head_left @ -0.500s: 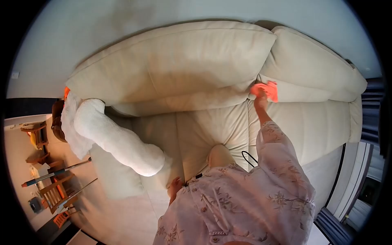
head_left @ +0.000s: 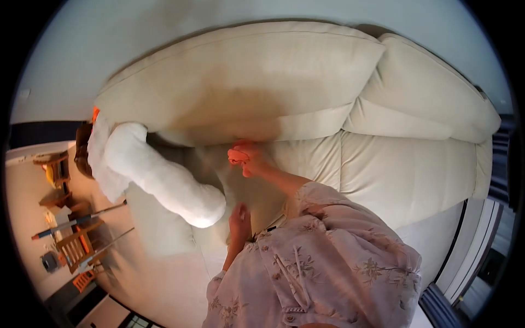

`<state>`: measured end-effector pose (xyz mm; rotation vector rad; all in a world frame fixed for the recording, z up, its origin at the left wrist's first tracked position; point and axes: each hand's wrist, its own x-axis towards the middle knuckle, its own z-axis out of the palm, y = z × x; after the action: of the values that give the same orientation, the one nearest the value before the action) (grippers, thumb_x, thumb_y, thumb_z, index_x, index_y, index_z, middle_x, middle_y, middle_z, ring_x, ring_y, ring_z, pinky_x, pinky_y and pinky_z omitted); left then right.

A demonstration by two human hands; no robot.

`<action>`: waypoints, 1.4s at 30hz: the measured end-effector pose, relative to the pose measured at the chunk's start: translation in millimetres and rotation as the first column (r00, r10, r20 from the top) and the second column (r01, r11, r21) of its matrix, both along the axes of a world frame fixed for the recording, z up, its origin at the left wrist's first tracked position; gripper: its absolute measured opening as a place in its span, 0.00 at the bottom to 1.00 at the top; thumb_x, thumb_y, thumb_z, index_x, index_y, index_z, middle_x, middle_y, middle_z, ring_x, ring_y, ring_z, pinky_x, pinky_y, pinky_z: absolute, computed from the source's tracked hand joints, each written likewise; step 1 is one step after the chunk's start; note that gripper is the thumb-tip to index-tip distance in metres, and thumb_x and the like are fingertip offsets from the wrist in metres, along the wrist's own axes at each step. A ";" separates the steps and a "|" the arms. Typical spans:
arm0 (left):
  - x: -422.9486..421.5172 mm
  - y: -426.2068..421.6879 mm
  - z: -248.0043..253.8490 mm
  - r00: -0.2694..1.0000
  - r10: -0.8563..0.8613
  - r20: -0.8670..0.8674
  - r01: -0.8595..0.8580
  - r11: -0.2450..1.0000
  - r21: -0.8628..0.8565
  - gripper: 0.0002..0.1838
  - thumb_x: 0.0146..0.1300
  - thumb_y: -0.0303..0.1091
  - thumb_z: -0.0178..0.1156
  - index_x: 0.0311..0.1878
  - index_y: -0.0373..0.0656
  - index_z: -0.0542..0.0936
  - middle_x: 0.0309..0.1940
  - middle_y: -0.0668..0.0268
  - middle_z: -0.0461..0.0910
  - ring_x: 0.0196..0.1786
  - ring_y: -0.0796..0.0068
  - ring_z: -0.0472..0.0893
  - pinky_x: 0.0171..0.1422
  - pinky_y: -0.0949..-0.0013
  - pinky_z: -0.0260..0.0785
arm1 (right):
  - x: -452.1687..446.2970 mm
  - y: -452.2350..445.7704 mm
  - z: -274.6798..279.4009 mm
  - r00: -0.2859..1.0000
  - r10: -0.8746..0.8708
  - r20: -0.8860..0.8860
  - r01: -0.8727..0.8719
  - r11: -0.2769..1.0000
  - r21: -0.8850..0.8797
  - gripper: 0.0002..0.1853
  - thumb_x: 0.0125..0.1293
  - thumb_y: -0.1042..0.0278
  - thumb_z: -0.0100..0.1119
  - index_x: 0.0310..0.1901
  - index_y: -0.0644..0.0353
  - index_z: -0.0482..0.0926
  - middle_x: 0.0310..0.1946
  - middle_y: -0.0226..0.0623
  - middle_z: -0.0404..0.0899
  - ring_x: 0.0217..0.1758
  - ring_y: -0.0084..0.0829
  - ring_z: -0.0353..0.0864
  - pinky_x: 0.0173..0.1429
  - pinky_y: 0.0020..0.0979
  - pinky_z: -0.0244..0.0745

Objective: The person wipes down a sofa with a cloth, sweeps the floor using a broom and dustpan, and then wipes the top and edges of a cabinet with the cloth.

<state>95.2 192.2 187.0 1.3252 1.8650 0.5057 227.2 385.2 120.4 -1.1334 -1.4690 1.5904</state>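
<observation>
My right hand [head_left: 254, 158] is closed around a bunched coral-orange cloth [head_left: 238, 157], just above the middle of the beige sofa [head_left: 404, 164], close to where the seat meets the backrest. Whether the cloth touches the leather is hard to tell. Lower down, my left hand [head_left: 239, 220] hovers in front of my body near the seat's front edge, holding nothing visible, its fingers loosely bent and slightly apart. To its left, a long white plush cushion [head_left: 164, 183] lies slanted across the seat.
A white fluffy cover [head_left: 101, 158] drapes over the sofa's left end. Beyond it, wooden chairs [head_left: 76, 249] and long poles [head_left: 82, 220] stand on the floor. Blue curtains [head_left: 500, 158] hang at the right, and a wall [head_left: 164, 22] rises behind the backrest.
My right hand has swept left with the cloth, from the gap between the backrest cushions to the middle of the sofa. My left hand has risen slightly. The view has shifted a little.
</observation>
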 end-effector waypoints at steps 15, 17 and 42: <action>-40.6 52.3 112.4 0.968 -0.089 -0.234 0.213 0.785 0.582 0.32 0.52 0.34 0.66 0.63 0.49 0.70 0.45 0.59 0.71 0.44 0.62 0.74 0.49 0.61 0.67 | -76.9 -43.7 152.8 0.869 -0.168 0.466 -0.256 0.652 0.714 0.21 0.50 0.69 0.61 0.49 0.50 0.77 0.43 0.33 0.78 0.42 0.38 0.79 0.41 0.36 0.75; -69.2 27.8 118.0 0.970 -0.102 -0.222 0.222 0.746 0.627 0.32 0.51 0.35 0.67 0.62 0.52 0.71 0.46 0.59 0.71 0.44 0.63 0.74 0.50 0.61 0.67 | -104.1 -65.4 162.2 0.841 -0.195 0.504 -0.293 0.620 0.728 0.22 0.49 0.72 0.62 0.50 0.52 0.77 0.44 0.34 0.79 0.43 0.39 0.79 0.40 0.35 0.76; -172.7 -143.2 361.9 0.758 -0.523 -0.390 0.528 0.140 0.837 0.23 0.53 0.38 0.66 0.54 0.47 0.78 0.50 0.55 0.70 0.45 0.59 0.75 0.51 0.58 0.67 | -169.7 -305.5 439.1 0.666 -0.712 0.220 0.245 0.488 0.838 0.23 0.48 0.79 0.62 0.50 0.57 0.77 0.42 0.39 0.81 0.41 0.39 0.81 0.40 0.32 0.79</action>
<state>-77.6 49.0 548.9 2.6007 0.7900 1.2656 57.5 79.7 559.5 -1.3522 -1.6637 0.1008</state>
